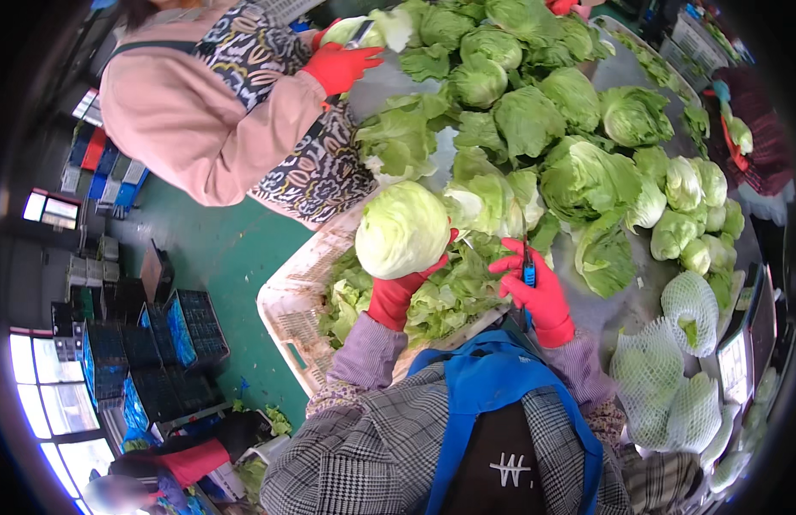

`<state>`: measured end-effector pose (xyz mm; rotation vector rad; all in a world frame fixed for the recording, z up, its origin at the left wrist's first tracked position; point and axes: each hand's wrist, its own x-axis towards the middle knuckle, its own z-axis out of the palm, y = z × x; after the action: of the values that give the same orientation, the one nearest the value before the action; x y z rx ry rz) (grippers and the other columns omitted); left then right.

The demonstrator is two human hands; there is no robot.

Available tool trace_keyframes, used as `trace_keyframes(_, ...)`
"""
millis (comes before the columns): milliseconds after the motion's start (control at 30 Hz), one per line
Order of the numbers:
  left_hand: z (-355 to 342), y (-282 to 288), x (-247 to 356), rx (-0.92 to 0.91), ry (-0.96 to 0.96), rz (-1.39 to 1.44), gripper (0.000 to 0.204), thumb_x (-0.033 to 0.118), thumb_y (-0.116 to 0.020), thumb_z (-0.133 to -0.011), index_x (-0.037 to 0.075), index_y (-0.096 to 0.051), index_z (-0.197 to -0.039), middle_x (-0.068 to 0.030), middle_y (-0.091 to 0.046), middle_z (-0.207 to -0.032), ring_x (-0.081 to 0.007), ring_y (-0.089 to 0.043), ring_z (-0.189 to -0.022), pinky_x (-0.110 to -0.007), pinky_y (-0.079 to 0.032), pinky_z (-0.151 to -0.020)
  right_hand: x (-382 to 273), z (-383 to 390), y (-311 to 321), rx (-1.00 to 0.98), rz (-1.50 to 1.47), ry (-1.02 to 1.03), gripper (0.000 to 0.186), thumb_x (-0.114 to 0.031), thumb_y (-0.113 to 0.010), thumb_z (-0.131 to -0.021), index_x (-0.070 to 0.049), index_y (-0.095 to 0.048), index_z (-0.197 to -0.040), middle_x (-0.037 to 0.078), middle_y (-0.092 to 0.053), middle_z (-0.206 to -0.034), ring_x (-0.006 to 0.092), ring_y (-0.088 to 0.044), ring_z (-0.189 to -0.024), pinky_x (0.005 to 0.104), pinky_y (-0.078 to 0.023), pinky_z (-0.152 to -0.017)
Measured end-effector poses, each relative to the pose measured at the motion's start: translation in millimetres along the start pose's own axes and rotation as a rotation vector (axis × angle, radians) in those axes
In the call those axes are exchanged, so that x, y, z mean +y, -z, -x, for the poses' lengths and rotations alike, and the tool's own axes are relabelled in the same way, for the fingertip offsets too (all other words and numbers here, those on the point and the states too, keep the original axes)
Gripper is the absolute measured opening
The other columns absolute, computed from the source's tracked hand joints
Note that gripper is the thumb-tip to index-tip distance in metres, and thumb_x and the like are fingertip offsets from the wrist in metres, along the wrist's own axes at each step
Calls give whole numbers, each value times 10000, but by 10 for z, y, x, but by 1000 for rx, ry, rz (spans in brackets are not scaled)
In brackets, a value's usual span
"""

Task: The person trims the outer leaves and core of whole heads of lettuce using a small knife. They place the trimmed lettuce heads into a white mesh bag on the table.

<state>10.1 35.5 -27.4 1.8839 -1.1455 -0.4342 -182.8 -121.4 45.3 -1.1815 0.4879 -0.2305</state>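
A trimmed pale green head of lettuce [401, 230] rests in my left hand [400, 293], which wears a red glove and cups it from below. My right hand [540, 296], also red-gloved, grips a knife [528, 273] with a blue and black handle, its thin end pointing away from me. Both hands are over a dirty white plastic crate [286, 296] filled with loose lettuce leaves [449, 296]. The knife is apart from the lettuce head. Just beyond my hands lie torn outer leaves [488, 202] at the table's edge.
A metal table [587, 300] carries a heap of untrimmed lettuces [531, 120]. Trimmed heads [686, 184] and white foam-net-wrapped ones [656, 369] lie at right. A co-worker [200, 112] in red gloves stands at far left, cutting lettuce. Stacked dark crates [149, 343] stand on the green floor.
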Motion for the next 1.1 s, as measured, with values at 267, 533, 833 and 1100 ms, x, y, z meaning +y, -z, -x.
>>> trace_keyframes(267, -762, -202, 681, -33, -247, 171, 386, 201, -545, -873, 44, -496, -1222, -121, -582, -1148, -238, -561, -1057, -388, -467, -911, 950, 55, 391, -73, -127, -297, 581, -290, -585, -885, -52, -324, -1345, 83, -604, -1045, 122, -601, -731, 226, -444, -543)
trace_keyframes(533, -1434, -2117, 1513, -690, 635, 1402, 343, 263, -630, -826, 100, -555, -1118, -29, -589, -1037, -152, -584, -927, -327, -515, -735, 1776, 228, 419, -164, -7, -352, 676, -169, -619, -826, -74, -276, -1400, 143, -488, -1245, 192, -546, -1003, 317, -463, -764)
trace_keyframes(833, -1521, -3719, 1704, -765, 1036, 1420, 609, 446, -633, -815, 97, -434, -1274, -93, -494, -1223, -277, -505, -1079, -436, -486, -825, 1819, 501, 960, -136, 765, -172, 511, -282, -514, -891, -55, -395, -1333, 167, -493, -1269, 292, -468, -1171, 404, -372, -976)
trace_keyframes(1100, -1715, -2911, 995, -795, -367, -337, 732, 407, -660, -755, 47, -392, -1334, -209, -299, -1420, -325, -310, -1312, -439, -271, -1068, 1349, 453, 1255, -368, 675, -179, 510, -231, -542, -863, -57, -406, -1323, 167, -528, -1212, 264, -538, -1095, 349, -416, -944)
